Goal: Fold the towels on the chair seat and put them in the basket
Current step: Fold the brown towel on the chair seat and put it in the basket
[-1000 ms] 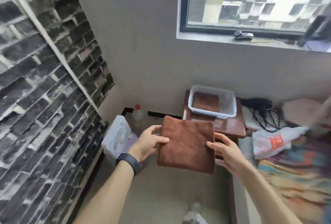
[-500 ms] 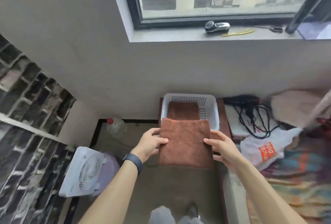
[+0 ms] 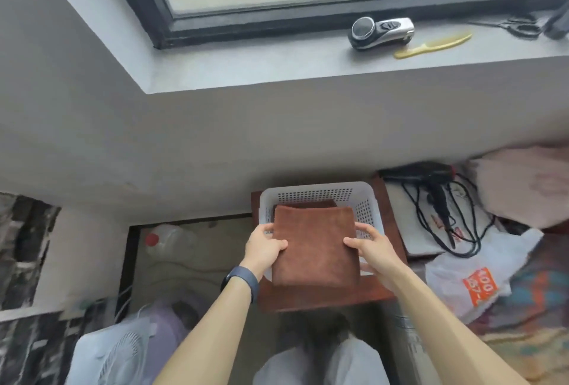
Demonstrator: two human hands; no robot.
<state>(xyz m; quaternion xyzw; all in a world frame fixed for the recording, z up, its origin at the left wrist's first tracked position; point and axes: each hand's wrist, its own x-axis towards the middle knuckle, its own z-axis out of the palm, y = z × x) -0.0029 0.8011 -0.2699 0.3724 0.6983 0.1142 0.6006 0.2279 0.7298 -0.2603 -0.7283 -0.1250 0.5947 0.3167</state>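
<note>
L grip [image 3: 266, 249] + R grip [image 3: 374, 246] both pinching folded towel [image 3: 314, 249] sides, over basket [image 3: 314, 195]

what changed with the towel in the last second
The left hand and right hand carried the folded towel forward, from short of the basket to over it. Their grip on its sides is unchanged; another towel still lies in the basket.

The near part of the white perforated plastic basket [image 3: 317, 189] was hidden by the folded brown cloth towel [image 3: 314, 249] gripped between the left hand [image 3: 264, 249] and the right hand [image 3: 374, 246]. Of a second brown towel [image 3: 304, 203] just beyond the hands, only a thin strip was seen. Whether the two towels touched could not be told. Far up and right of the right hand, a dark object [image 3: 558, 26] was cut off by the frame edge. Below the left hand, a white fan [image 3: 114, 357] was blurred and cropped.
</note>
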